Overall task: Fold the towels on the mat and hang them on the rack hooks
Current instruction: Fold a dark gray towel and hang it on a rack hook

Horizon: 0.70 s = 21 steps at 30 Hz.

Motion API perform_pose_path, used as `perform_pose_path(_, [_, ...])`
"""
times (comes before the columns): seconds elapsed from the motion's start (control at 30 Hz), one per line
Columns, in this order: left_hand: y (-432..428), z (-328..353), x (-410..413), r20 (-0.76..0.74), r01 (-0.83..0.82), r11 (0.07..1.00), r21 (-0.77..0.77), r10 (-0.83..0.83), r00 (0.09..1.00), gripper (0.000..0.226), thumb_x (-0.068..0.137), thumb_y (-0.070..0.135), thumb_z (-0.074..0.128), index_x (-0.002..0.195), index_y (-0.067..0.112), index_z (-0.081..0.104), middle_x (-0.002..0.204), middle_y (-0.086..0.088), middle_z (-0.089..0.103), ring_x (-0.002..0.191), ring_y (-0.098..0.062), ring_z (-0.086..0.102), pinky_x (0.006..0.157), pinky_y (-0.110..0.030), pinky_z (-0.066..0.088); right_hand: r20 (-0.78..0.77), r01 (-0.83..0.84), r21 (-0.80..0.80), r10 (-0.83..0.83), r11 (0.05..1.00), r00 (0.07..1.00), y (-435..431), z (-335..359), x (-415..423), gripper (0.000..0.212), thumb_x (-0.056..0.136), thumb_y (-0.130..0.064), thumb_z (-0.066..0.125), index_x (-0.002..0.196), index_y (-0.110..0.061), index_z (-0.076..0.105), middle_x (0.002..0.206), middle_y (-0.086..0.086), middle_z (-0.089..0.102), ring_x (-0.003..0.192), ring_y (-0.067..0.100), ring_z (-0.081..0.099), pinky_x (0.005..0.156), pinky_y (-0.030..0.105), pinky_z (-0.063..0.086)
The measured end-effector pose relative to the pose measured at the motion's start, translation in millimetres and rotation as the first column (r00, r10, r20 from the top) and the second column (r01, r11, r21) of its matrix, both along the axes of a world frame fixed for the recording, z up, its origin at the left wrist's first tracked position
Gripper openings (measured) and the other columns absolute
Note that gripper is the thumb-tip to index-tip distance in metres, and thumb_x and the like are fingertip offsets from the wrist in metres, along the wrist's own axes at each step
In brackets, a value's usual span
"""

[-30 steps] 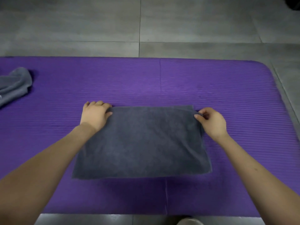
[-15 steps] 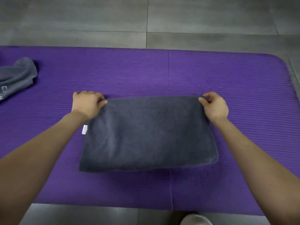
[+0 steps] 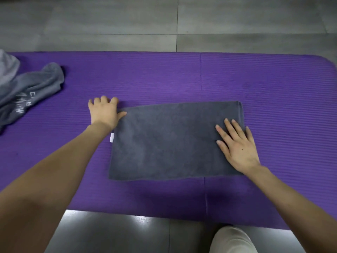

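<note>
Nearest the camera, a knee [image 3: 233,240] in pale cloth overlaps the purple mat's [image 3: 164,79] near edge. On the mat's middle lies a folded dark grey towel [image 3: 164,139]. The right hand [image 3: 237,147] presses flat on its right end, fingers spread. The left hand [image 3: 104,112] rests at its far left corner, fingers loose on the mat, thumb touching the edge. Far left, a crumpled grey towel [image 3: 31,92] lies on the mat.
</note>
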<state>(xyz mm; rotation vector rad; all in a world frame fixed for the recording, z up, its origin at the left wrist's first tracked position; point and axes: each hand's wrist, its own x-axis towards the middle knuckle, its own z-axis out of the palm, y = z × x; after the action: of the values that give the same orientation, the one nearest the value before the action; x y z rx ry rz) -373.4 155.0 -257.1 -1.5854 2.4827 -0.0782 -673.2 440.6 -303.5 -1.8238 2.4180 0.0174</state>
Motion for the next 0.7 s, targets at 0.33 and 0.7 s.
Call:
perform_pose_path(0.33, [143, -22, 63, -0.146, 0.73, 0.669, 0.138, -0.716, 0.683, 0.058, 0.092, 0.062, 0.024, 0.131, 0.03, 0.053, 0.14, -0.01, 0.048, 0.127, -0.032, 0.046, 0.097, -0.047, 0.045, 0.032, -0.523, -0.002, 0.523, 0.852, 0.852, 62, 7, 28, 0.051, 0.096, -0.053, 0.033, 0.141, -0.03, 0.04, 0.15, 0.003, 0.036, 0.141, 0.022, 0.028, 0.111, 0.055, 0.023])
perform_pose_path(0.7, [123, 12, 85, -0.294, 0.61, 0.728, 0.312, -0.537, 0.791, 0.026, 0.082, 0.007, 0.063, 0.104, 0.02, 0.069, 0.098, -0.001, 0.068, 0.089, -0.023, 0.067, 0.072, -0.026, 0.054, 0.132, -0.25, -0.139, 0.268, 0.958, 0.954, 70, 31, 15, 0.08, 0.053, 0.019, 0.075, 0.122, -0.015, 0.052, 0.101, 0.01, 0.071, 0.08, 0.025, 0.07, 0.069, 0.031, 0.057])
